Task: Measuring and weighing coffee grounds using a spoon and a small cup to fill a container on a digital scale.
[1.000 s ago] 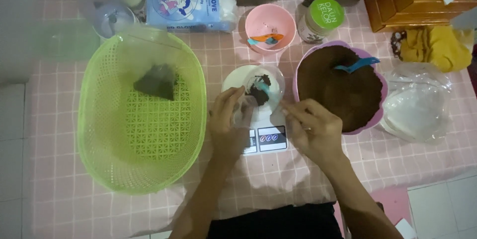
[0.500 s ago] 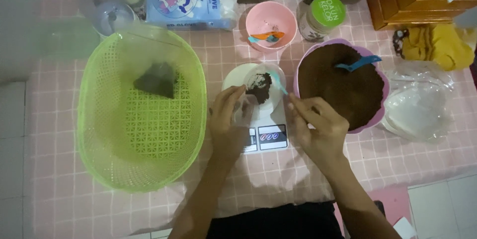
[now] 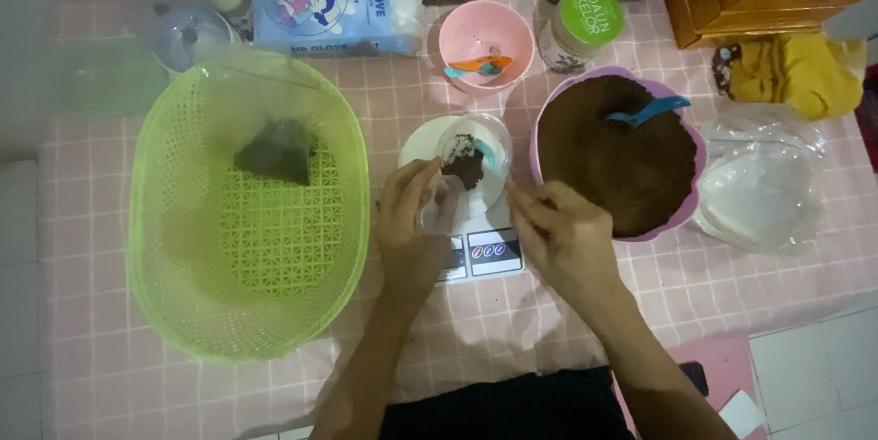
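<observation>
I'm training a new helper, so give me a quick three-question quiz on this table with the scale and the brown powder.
1. True or false: the green basket holds one filled pouch.
2. Which hand steadies the clear cup on the scale: the left hand or the right hand?
3. Multiple choice: the blue scoop lies in A) the small pink bowl, B) the large bowl of brown powder, C) the basket.

Key: 1. True. 2. The left hand; the right is beside the cup with its fingers pinched together. 3. B.
</observation>
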